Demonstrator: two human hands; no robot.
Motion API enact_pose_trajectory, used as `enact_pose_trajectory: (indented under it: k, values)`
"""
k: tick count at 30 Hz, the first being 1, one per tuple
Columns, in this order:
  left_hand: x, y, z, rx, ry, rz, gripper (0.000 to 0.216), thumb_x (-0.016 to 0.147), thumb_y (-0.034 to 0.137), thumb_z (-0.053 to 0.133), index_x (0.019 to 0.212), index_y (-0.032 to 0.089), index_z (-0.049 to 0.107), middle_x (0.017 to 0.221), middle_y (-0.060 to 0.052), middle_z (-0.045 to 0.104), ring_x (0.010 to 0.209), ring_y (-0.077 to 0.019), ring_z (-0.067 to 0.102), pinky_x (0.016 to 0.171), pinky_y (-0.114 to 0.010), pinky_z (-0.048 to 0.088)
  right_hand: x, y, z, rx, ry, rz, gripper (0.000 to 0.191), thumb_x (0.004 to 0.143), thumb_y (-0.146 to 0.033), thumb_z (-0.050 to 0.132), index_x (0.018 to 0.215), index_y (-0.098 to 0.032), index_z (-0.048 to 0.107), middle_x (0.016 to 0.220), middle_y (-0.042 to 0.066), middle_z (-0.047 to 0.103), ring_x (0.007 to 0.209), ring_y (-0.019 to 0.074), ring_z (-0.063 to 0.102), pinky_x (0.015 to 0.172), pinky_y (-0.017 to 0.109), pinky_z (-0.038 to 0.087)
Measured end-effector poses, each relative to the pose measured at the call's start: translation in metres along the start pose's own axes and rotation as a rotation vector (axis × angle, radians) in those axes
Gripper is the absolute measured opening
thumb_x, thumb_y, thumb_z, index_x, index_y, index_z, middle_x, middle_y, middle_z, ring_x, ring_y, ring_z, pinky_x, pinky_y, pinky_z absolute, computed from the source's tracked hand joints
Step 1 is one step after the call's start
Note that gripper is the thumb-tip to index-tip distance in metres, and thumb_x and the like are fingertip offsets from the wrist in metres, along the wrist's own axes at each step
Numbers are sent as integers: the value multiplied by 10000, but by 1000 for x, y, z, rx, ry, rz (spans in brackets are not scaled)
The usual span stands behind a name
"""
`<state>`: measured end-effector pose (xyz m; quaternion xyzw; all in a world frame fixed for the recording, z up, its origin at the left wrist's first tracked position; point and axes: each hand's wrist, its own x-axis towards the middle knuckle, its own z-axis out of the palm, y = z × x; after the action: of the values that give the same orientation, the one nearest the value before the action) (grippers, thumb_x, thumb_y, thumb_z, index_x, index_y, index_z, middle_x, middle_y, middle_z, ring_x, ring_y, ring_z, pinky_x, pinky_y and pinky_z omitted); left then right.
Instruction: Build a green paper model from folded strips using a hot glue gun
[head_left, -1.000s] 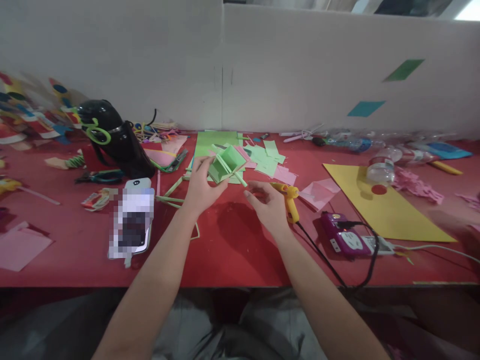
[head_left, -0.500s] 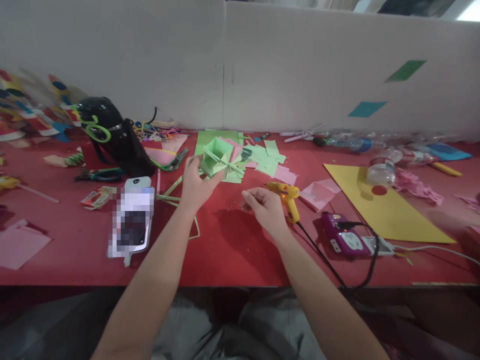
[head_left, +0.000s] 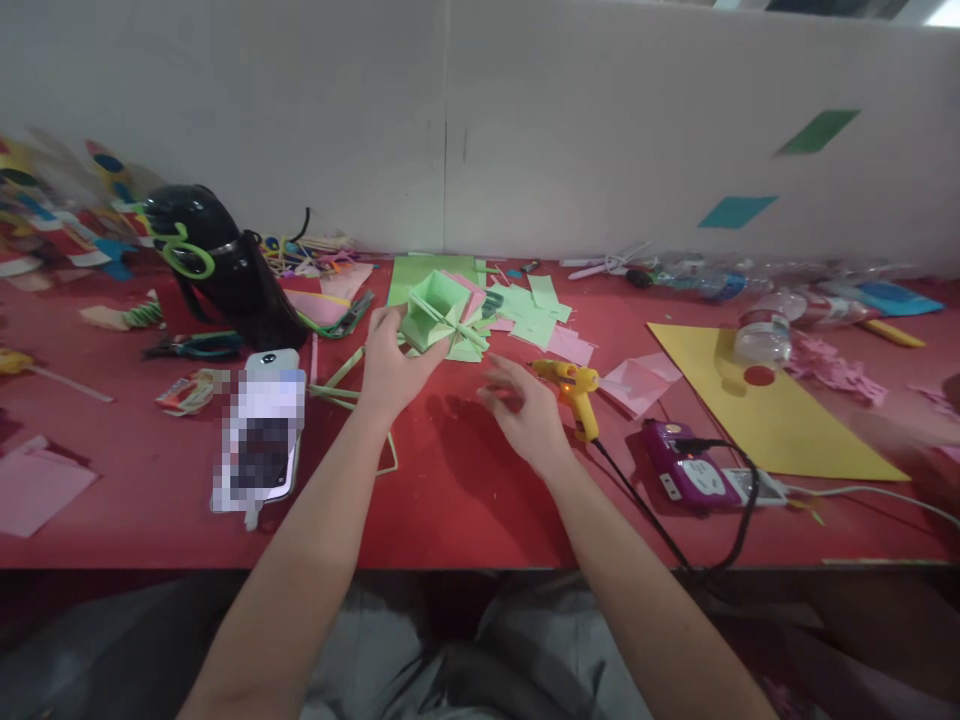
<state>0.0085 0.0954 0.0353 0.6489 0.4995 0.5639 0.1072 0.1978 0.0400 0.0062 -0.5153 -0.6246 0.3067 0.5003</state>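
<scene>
My left hand (head_left: 397, 365) grips a green folded-paper box (head_left: 433, 308) by its near left side, with thin rolled green strips crossing its front. The box is tilted so that its hollow inside shows. My right hand (head_left: 523, 405) hovers over the red table (head_left: 465, 500) with fingers apart and nothing visible in them. Just right of that hand lies a yellow hot glue gun (head_left: 576, 392), its orange light lit. Green paper scraps (head_left: 529, 310) are spread behind the box. Thin green paper sticks (head_left: 341, 385) lie left of my left wrist.
A phone (head_left: 262, 440) and a black bottle (head_left: 225, 270) stand to the left. On the right are a purple power adapter (head_left: 690, 470) with cables, a yellow sheet (head_left: 795, 430), a plastic bottle (head_left: 761, 340) and folded pink paper (head_left: 637, 385). A white partition (head_left: 570, 130) rises behind.
My right hand's fingers have spread from a pinch, and the hand has moved only slightly. My left hand still holds the box in nearly the same place. The view has shifted a little.
</scene>
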Motion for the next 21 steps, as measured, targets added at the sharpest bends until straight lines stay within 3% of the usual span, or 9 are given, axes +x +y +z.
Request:
enact_pose_trajectory:
  k: [3, 11, 21]
  values:
    - [-1, 2, 0, 22, -27, 16, 378, 715, 323, 817, 1002, 190, 609, 1040, -79, 561, 966, -232, 617, 844, -389, 578, 4, 1, 1, -105, 122, -137, 397, 847, -405, 699, 1213, -251, 685, 1096, 80, 683, 808, 178, 662, 723, 350, 580]
    - [-3, 5, 3, 35, -80, 46, 411, 698, 331, 826, 1021, 192, 613, 1047, -90, 571, 994, -249, 612, 882, -408, 560, 11, -6, 3, -131, 274, -194, 178, 866, -382, 691, 968, -251, 757, 942, 47, 676, 702, 161, 602, 685, 348, 555]
    - [-4, 3, 5, 70, -78, 53, 401, 676, 287, 819, 1013, 191, 624, 1045, -76, 581, 981, -235, 613, 885, -387, 551, 13, -5, 3, -126, 285, -204, 142, 880, -365, 671, 899, -252, 754, 908, 42, 692, 719, 170, 616, 691, 352, 553]
